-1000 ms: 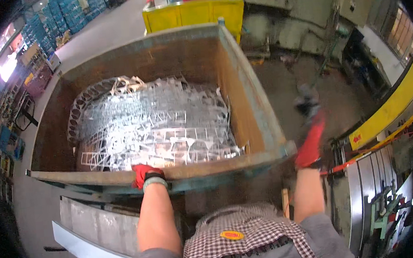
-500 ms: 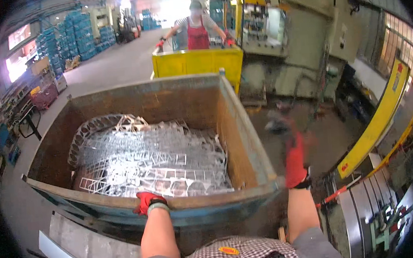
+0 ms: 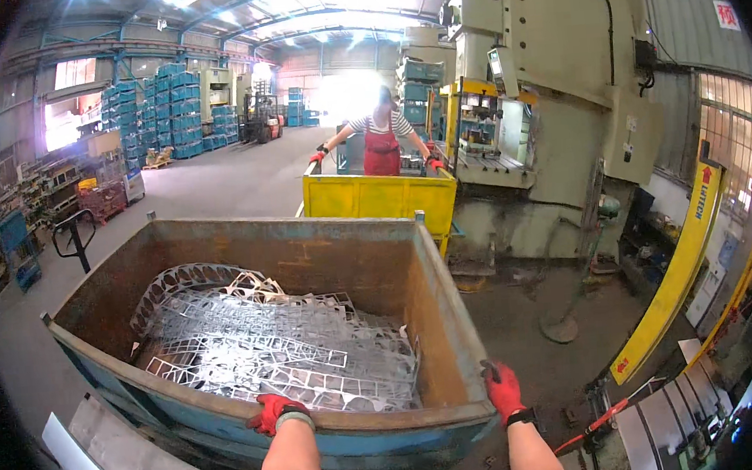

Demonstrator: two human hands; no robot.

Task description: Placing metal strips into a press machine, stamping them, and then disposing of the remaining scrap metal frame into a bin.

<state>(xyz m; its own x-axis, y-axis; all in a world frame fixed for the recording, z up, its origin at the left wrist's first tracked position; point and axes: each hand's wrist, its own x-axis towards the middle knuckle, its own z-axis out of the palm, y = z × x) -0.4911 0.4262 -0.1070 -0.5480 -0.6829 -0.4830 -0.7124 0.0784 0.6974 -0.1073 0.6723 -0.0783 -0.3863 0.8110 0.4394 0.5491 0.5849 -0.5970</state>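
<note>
A large blue steel scrap bin (image 3: 230, 404) with rusty inner walls stands in front of me. Inside lies a heap of shiny punched sheet-metal offcuts (image 3: 253, 351), some like ladders of open squares. My left hand (image 3: 277, 411), in a red glove, is curled over the bin's near rim. At the near right corner, my right hand (image 3: 503, 390), also red-gloved with dark fingertips, grips the rim. Both forearms reach forward, well apart.
Beyond the bin, a co-worker (image 3: 381, 151) in a red apron holds a yellow cart (image 3: 380, 194). A big press (image 3: 553, 124) stands at right, with a yellow guard post (image 3: 672, 269) nearer. At left are a pallet jack handle (image 3: 75, 237) and stacked blue crates (image 3: 174, 114); a forklift (image 3: 261, 116) stands farther back.
My right hand has come from the air beside the bin onto its near right corner. My left hand stays on the rim. The view has tipped upward.
</note>
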